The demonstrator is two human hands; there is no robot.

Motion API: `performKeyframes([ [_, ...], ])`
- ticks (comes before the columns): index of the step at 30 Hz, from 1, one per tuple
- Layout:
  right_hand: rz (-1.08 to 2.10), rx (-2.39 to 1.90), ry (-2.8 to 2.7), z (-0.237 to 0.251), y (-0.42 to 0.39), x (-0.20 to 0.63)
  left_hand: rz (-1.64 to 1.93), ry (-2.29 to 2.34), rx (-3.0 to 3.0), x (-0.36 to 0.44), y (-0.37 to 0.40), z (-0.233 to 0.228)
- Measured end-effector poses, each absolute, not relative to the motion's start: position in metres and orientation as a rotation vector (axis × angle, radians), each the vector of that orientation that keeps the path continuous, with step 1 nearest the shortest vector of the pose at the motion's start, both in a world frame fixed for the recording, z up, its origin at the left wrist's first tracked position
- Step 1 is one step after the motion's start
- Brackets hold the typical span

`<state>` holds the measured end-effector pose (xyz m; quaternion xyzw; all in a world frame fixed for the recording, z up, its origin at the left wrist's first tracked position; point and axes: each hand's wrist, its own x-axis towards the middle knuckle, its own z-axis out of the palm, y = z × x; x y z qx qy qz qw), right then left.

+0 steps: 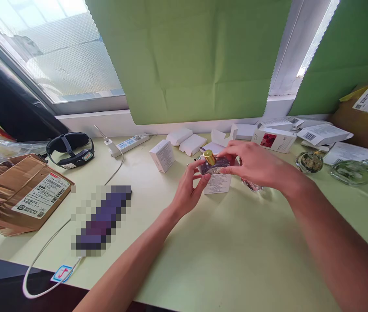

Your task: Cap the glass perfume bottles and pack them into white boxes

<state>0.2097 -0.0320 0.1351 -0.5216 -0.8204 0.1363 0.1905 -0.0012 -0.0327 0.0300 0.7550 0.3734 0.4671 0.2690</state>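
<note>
A small glass perfume bottle (pixel 214 164) with a gold cap (pixel 209 156) sits at the open top of a small white printed box (pixel 218 183) in the middle of the pale green table (pixel 229 255). My left hand (pixel 188 190) grips the box and bottle from the left side. My right hand (pixel 252 162) holds the bottle from above and from the right, fingers curled over it. Another clear glass bottle (pixel 252 185) stands just behind my right hand, mostly hidden.
Several small white boxes (pixel 162 155) lie along the window sill edge. Two round glass bottles (pixel 309 161) (pixel 353 171) stand at right, near a brown parcel (pixel 366 119). At left lie a torn cardboard package (pixel 17 193), a black headband device (pixel 70 149), a power strip (pixel 130 143) and a white cable (pixel 45 247).
</note>
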Motion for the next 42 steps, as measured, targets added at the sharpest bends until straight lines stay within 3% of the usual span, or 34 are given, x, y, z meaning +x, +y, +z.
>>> performKeyframes([
  [16,0.270,-1.656,-2.482,0.136,-0.044,0.193,1.313,0.972,1.996,0.000,-0.035,0.040],
  [28,0.351,-1.769,-2.484,0.132,-0.048,0.192,0.868,0.868,2.282,-0.012,-0.019,0.082],
  [42,0.599,-1.520,-2.449,0.129,-0.041,0.205,0.639,0.895,2.413,-0.017,-0.018,0.096],
])
